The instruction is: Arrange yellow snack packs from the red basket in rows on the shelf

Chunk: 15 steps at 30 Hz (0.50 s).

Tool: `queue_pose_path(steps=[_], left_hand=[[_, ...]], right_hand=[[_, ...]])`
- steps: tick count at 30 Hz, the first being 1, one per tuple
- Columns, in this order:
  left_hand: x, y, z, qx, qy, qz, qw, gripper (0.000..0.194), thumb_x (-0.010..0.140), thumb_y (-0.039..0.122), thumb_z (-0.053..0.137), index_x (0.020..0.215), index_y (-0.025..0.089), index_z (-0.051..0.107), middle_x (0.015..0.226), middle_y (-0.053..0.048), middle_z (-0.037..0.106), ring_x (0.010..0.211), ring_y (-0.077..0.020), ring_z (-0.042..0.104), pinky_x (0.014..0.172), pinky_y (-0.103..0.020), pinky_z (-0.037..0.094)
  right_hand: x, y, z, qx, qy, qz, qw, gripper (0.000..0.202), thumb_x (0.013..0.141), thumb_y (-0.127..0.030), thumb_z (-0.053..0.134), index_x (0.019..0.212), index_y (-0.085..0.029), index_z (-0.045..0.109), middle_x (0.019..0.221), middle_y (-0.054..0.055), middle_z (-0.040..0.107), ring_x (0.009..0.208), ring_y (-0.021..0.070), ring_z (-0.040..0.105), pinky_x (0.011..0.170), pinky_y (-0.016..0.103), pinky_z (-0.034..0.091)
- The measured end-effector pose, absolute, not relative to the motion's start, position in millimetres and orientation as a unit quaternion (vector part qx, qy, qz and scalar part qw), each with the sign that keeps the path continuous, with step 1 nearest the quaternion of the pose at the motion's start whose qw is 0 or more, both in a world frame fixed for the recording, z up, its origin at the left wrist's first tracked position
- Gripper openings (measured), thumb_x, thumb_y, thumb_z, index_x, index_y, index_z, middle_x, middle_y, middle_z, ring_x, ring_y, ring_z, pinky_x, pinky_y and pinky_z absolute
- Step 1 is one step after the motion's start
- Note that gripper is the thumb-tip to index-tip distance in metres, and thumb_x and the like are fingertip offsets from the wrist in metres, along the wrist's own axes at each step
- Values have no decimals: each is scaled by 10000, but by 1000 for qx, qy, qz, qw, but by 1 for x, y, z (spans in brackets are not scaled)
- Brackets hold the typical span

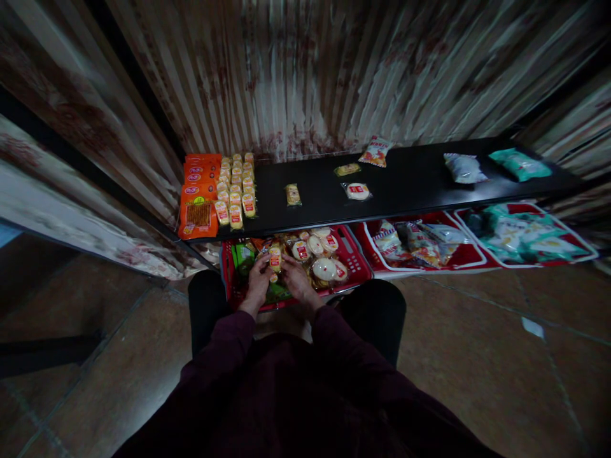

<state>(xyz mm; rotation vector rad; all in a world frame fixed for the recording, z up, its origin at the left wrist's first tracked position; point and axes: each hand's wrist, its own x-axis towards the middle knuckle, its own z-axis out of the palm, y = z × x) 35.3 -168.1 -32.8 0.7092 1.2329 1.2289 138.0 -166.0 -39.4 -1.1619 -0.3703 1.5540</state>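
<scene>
Your left hand [258, 278] and right hand [296, 280] pinch a small wrapped cake [275, 259] between them above the basket [354, 262], perhaps so its front faces up, while similar cakes [235, 198] sit ahead-left of them, apparently grouped by kind.

the shelf [315, 191] is black, the leftmost basket [354, 256] red, the flat packets [198, 207] orange, the held snack [275, 259] yellow with a red label; the curtain [291, 83] has beige-brown stripes and reddish florals.
</scene>
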Motion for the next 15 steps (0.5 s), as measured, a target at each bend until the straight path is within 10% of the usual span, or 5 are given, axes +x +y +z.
queue_pose_path(steps=[15], left_hand=[[38, -165, -22, 343, 544, 550, 533, 308, 641, 28, 591, 889, 203, 645, 985, -41, 655, 910, -166, 585, 920, -312, 413]], right_hand=[[139, -167, -24, -456, -187, 641, 588, 383, 558, -301, 769, 922, -236, 667, 917, -6, 709, 798, 137, 622, 742, 259, 483]])
